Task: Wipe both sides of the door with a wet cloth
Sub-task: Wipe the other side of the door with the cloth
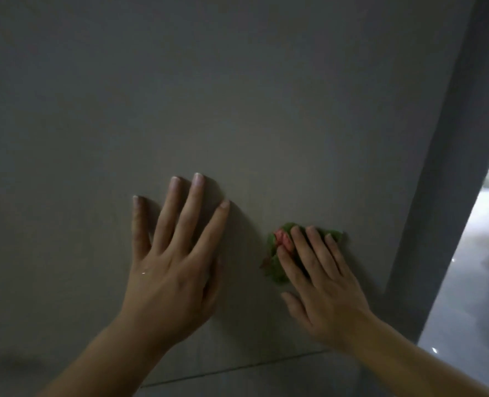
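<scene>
the left hand [168,270] lies flat on the grey door [209,96], palm to the surface, fingers wide apart and straight, holding nothing. just to its right, with a bare strip of door between them, the right hand [320,285] presses a crumpled cloth [272,262] against the same face of the door. the cloth is green with a pink patch. it sits under the right hand's fingers [309,253], which lie straight and close together over it rather than curled round it. the thumb is stretched out to the side, off the cloth. bunched fabric shows past the fingertips and beside the index finger, on the side toward the left hand. further right of the right hand the door ends at its darker edge [444,167], and beyond that is a pale, shiny floor [472,296]. below both wrists a thin line [237,368] runs across the door.
</scene>
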Demonstrator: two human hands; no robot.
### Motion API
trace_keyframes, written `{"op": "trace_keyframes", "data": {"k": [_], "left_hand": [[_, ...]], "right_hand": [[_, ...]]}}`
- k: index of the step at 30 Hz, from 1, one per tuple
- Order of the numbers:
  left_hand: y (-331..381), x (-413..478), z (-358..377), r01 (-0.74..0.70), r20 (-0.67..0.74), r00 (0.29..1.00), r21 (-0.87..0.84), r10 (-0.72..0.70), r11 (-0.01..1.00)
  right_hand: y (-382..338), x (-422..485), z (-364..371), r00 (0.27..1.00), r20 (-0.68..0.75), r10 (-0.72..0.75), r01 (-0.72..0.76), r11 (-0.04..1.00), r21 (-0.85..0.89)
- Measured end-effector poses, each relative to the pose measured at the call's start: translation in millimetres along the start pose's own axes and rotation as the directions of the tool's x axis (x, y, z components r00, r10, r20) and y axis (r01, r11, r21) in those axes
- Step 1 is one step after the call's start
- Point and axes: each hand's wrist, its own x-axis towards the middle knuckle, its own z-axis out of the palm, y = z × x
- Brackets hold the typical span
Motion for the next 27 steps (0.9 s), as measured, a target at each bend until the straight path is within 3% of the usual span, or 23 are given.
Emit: {"op": "trace_keyframes", "data": {"k": [5,7,9,11,14,16,18,20,23,25,27], "left_hand": [[2,-1,0,-0.008,-0.035,0.999,0.053,0.01,0.999],[4,-1,-2,-0.002,-0.025,1.0,0.067,0.003,0.998],[4,-2,-7,0.008,-0.007,1.0,0.073,-0.008,0.997],[3,-4,-10,0.02,-0.007,1.0,0.07,-0.02,0.997],[7,-26,-9,0.086,-0.082,0.993,0.08,-0.08,0.993],[12,-50,-2,0.138,-0.15,0.981,0.082,-0.124,0.987],[17,-72,9,0.14,-0.119,0.985,0.104,-0.128,0.985],[22,-87,19,0.125,-0.065,0.991,0.123,-0.117,0.984],[32,-100,34,0.096,-0.012,0.995,0.152,-0.095,0.984],[41,-105,45,0.083,0.025,0.996,0.156,-0.087,0.984],[48,-107,52,0.095,0.062,0.992,0.169,-0.107,0.981]], "right_hand": [[28,40,-13,0.994,-0.079,-0.081,0.073,0.992,-0.099],[51,98,-38,0.985,-0.174,0.019,-0.036,0.995,-0.095],[66,149,-65,0.962,-0.215,0.166,-0.176,0.984,-0.028],[59,160,-70,0.95,-0.217,0.224,-0.231,0.973,-0.007],[20,100,-32,0.978,-0.207,0.037,-0.06,0.992,-0.107],[-4,45,-5,0.983,-0.124,-0.132,0.11,0.979,-0.17],[0,29,1,0.965,-0.047,-0.26,0.246,0.948,-0.2],[19,52,-12,0.976,-0.098,-0.195,0.172,0.964,-0.203],[33,87,-32,0.971,-0.222,0.089,-0.118,0.985,-0.123],[16,72,-15,0.967,-0.247,0.068,-0.1,0.988,-0.119],[-4,30,11,0.98,-0.173,-0.1,0.072,0.984,-0.161]]}}
